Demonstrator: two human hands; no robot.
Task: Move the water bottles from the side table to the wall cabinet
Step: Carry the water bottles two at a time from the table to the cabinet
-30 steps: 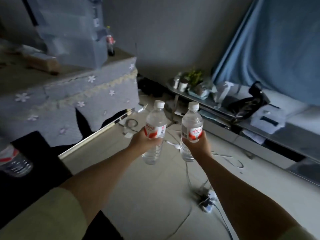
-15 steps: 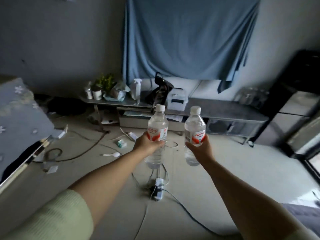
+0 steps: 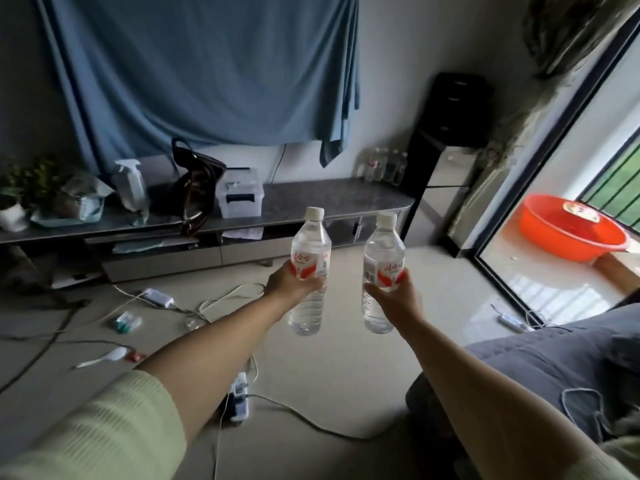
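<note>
I hold two clear water bottles with white caps and red-and-white labels upright in front of me. My left hand (image 3: 289,284) grips the left bottle (image 3: 310,244) around its label. My right hand (image 3: 394,296) grips the right bottle (image 3: 383,251) the same way. Both hang above the floor, short of the long low grey cabinet (image 3: 346,199) along the far wall. Several more bottles (image 3: 386,165) stand at that cabinet's right end.
On the cabinet sit a white storage box (image 3: 240,197), a dark handbag (image 3: 195,181), a spray bottle (image 3: 130,185) and a potted plant (image 3: 14,199). Cables and a power strip (image 3: 239,398) lie on the floor. A grey sofa (image 3: 561,368) is at right, an orange basin (image 3: 571,230) beyond the sliding door.
The view has swung right, away from the cloth-covered table toward the wall cabinet and sliding door. Both hands keep the bottles upright in front of me.
</note>
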